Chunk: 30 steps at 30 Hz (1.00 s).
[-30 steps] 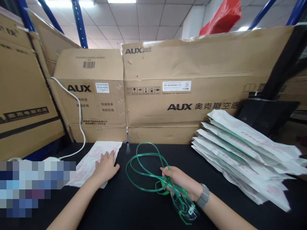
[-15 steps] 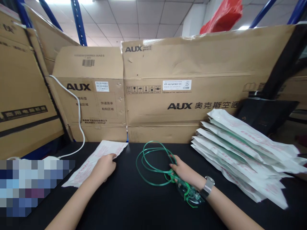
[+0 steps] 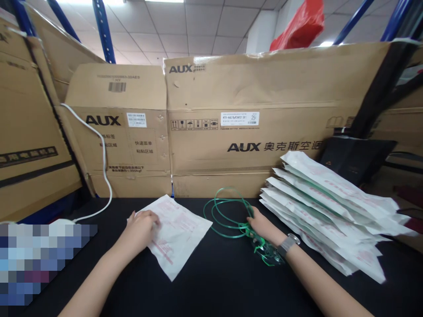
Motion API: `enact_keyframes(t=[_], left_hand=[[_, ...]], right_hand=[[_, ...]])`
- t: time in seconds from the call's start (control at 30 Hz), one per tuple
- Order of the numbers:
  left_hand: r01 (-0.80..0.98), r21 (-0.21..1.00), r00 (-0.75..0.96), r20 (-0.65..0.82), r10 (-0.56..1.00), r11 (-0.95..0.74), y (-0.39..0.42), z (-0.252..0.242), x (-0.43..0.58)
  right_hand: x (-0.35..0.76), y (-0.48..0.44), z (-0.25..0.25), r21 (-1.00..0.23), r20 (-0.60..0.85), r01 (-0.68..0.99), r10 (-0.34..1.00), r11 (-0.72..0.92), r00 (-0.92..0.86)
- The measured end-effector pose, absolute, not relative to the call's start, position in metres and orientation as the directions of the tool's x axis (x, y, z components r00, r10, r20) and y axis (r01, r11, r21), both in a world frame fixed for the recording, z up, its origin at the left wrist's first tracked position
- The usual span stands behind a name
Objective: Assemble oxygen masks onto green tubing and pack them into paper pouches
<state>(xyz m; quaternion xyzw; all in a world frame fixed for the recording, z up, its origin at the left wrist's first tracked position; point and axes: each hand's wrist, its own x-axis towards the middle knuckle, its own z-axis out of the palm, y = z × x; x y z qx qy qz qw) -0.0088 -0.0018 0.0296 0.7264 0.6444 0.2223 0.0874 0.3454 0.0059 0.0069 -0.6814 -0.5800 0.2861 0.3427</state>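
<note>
My left hand (image 3: 142, 229) is on the left part of a white paper packet (image 3: 180, 233) with red print, its fingers curled over the packet's edge. The packet lies turned at an angle on the black table. To the right, my right hand (image 3: 261, 223) is closed around coiled green tubing (image 3: 224, 233) and a clear and green plastic mask-like piece (image 3: 269, 253), which hangs below the hand. The tubing's loops spread left of the fingers, near the packet's right corner. A watch is on my right wrist.
A tall stack of similar white packets (image 3: 324, 215) stands on the right of the black table (image 3: 211, 295). Cardboard panels (image 3: 198, 154) line the back. A white cable (image 3: 105, 163) runs down at the left, above a pixelated area. A black box (image 3: 355, 158) sits behind the stack.
My left hand has shifted slightly, and the packet has turned and moved right. My right hand has moved a little right and away from me with the green tubing.
</note>
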Motion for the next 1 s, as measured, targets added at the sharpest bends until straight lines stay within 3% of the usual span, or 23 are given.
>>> enact_keyframes(t=[0.1,0.27,0.4,0.6,0.7,0.83,1.0], left_hand=[[0.870,0.400,0.223,0.201,0.954,-0.288,-0.016,0.021,0.016],[0.857,0.367,0.390,-0.005,0.921,-0.361,-0.042,-0.005,0.056],[0.869,0.364,0.366,-0.015,0.931,-0.336,-0.039,-0.016,0.059],[0.828,0.490,0.302,0.023,0.953,-0.273,-0.031,-0.005,0.052],[0.790,0.531,0.310,0.087,0.947,-0.307,-0.032,0.005,0.050],[0.819,0.450,0.299,0.195,0.934,-0.356,-0.034,0.010,0.049],[0.893,0.296,0.238,0.329,0.914,-0.339,-0.037,0.010,0.050]], right_hand=[[0.341,0.003,0.008,-0.731,0.011,0.674,0.986,-0.105,0.164],[0.335,-0.002,0.011,-0.679,-0.009,0.726,0.990,-0.111,0.143],[0.334,-0.004,0.012,-0.682,0.006,0.724,0.990,-0.098,0.139],[0.333,-0.005,0.018,-0.752,0.032,0.656,0.989,-0.070,0.142],[0.329,-0.007,0.025,-0.813,0.059,0.582,0.991,-0.023,0.120],[0.320,-0.015,0.035,-0.894,0.088,0.447,0.992,0.040,0.087],[0.313,-0.024,0.045,-0.997,0.071,0.026,0.989,0.069,0.128]])
